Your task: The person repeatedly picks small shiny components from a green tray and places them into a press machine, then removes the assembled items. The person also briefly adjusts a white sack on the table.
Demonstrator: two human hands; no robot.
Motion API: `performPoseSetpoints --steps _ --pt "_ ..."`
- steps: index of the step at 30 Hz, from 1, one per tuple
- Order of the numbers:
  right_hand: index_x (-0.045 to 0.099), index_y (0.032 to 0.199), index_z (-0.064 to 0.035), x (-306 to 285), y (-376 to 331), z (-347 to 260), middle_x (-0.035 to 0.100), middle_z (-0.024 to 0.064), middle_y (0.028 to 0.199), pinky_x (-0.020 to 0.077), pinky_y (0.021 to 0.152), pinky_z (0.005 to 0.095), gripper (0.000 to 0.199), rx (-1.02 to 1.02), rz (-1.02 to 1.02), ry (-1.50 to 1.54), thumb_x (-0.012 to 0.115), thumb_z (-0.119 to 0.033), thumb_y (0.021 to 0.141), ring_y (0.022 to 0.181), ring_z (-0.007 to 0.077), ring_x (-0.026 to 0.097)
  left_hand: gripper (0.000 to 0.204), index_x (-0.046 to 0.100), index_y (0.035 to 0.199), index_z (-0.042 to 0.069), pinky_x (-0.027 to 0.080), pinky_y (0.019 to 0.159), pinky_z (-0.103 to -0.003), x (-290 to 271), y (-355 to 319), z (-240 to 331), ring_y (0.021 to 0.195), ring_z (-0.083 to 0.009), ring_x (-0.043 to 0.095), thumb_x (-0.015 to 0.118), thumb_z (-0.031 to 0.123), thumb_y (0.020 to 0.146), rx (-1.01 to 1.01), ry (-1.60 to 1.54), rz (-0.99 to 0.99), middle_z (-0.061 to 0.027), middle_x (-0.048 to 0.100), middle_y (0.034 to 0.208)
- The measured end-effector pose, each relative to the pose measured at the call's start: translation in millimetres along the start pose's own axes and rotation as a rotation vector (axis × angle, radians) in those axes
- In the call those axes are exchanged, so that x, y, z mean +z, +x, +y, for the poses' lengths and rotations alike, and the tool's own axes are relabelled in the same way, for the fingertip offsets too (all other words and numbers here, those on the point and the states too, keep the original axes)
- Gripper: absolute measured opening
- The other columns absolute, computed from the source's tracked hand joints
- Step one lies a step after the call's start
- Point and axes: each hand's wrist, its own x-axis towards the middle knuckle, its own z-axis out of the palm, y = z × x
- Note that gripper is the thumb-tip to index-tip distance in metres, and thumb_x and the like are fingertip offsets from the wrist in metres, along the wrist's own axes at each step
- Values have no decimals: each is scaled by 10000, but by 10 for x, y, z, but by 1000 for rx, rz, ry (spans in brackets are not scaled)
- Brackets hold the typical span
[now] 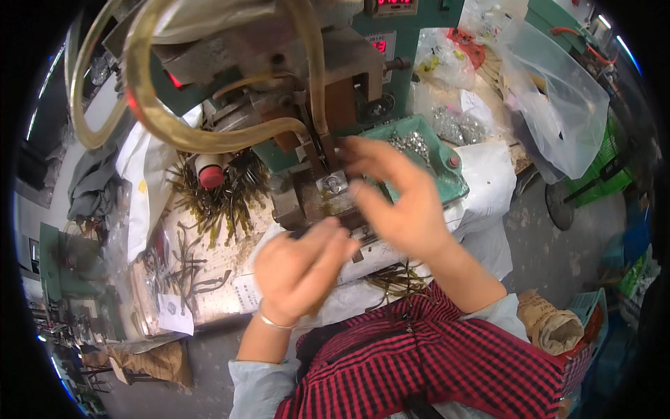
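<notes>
Head view: right of the blocky metal die [307, 200], the right hand [410, 202] holds thumb and fingers apart; below the die, the left hand [296, 271] bunches together — its grip I cannot tell. A shiny plate [333, 184] tops the die; ribbon-like olive strips [227, 215] lie left.

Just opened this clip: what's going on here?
Someone in a red-and-black checked garment has both bare hands at a bench machine. The right hand, blurred, is open beside the small shiny metal piece on the machine. The left hand is in front of the machine's base; whether it holds anything is unclear. Small metal parts lie in a green tray to the right.
</notes>
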Motion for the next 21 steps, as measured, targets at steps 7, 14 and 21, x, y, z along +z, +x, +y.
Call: performPoseSetpoints --steps 7,14,21 --pt "721 1192 -58 -624 -76 1132 732 196 1156 539 955 437 310 85 -37 -583 629 -50 895 1102 389 686 324 745 992 104 435 482 -287 303 -40 -5 596 -148 604 924 91 722 44 -5 -5 -57 754 967" --pt "724 1075 -34 -848 -153 1216 726 167 1054 526 911 447 223 113 219 -543 666 -52 860 1021 378 677 268 752 985 102 398 480 -240 385 -28 -46 535 -103 548 900 140 766 82 32 72 -58 748 961" --pt "696 962 -67 -714 -268 1231 686 151 950 502 906 491 162 74 133 -980 752 -90 811 960 390 645 300 766 1011 97 437 483 -266 289 -50 53 618 -142 629 907 109 747 -33 -3 28 -70 775 967"
